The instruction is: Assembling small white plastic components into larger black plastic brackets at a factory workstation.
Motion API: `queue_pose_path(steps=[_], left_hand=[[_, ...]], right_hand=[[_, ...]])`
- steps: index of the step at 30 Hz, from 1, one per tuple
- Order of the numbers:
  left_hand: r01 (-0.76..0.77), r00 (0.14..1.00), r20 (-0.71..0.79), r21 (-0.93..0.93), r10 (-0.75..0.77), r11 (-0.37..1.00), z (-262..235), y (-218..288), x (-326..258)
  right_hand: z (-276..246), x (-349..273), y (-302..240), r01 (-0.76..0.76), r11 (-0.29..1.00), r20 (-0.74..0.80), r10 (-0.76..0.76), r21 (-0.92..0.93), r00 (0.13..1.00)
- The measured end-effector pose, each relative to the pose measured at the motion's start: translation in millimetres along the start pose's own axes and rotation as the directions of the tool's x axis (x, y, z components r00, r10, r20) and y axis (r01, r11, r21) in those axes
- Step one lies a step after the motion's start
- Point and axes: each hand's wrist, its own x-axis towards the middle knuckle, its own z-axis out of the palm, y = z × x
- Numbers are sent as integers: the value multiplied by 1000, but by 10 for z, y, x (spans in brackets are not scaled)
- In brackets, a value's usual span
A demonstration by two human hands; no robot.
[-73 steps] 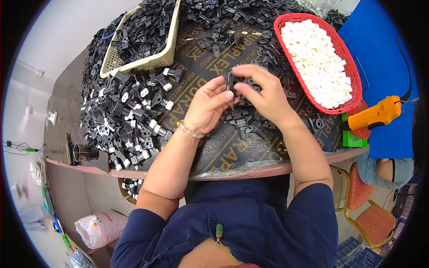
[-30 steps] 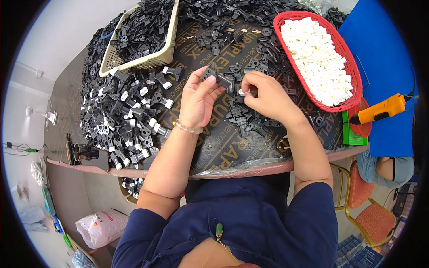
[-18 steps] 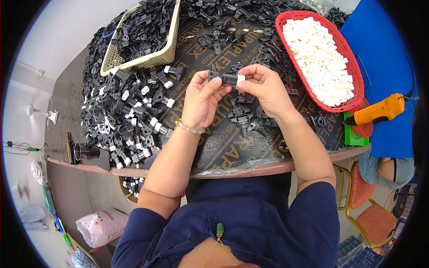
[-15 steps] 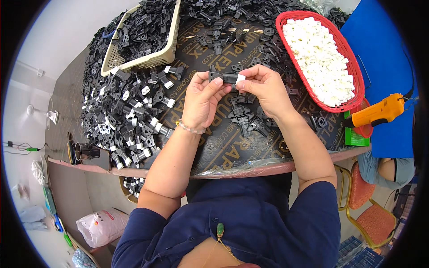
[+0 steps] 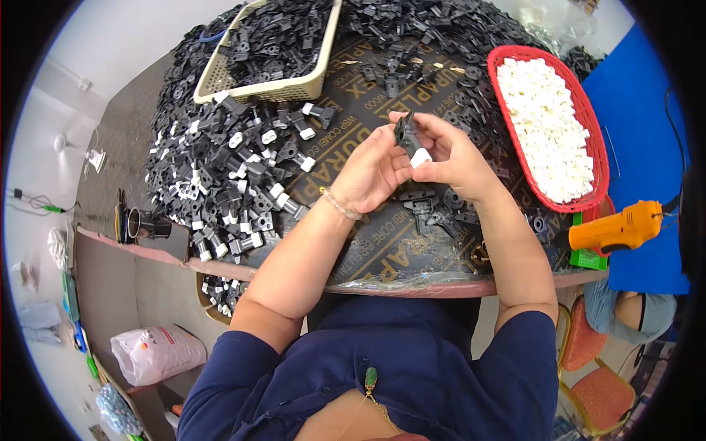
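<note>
My right hand (image 5: 460, 162) is closed around a black plastic fitting (image 5: 409, 136) with a white cap (image 5: 421, 158) on its lower end. The fitting stands tilted, its flat flanged end up, its capped end toward me beside my right thumb. My left hand (image 5: 371, 173) is right beside it, palm turned up and fingers loosely spread, the tips close to the flange. Whether those tips touch the fitting is hard to make out. Below my hands lie several loose black fittings (image 5: 426, 209) on the dark table.
At the left is a heap of black fittings with white caps (image 5: 235, 173). Behind it a cream basket (image 5: 287, 90) holds black parts. A red basket (image 5: 507, 125) of white caps stands right, near an orange power tool (image 5: 616, 228). A dark cup (image 5: 147, 224) sits at the left edge.
The fitting has turned from lying level between both hands to standing tilted in my right hand. My left fingers have loosened from it. The whole view has shifted slightly.
</note>
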Motion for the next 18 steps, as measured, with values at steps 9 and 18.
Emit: queue_pose_path(steps=[9,18], left_hand=[[-118,988,-119,-209,94,971,-647,-94,111],[-387,873,-349,-72,340,919,-669,32,162]], right_hand=[[1183,1124,-194,317,793,158,-276,-520,948],[1213,1553,-172,192,380,122,-201,-905,972]])
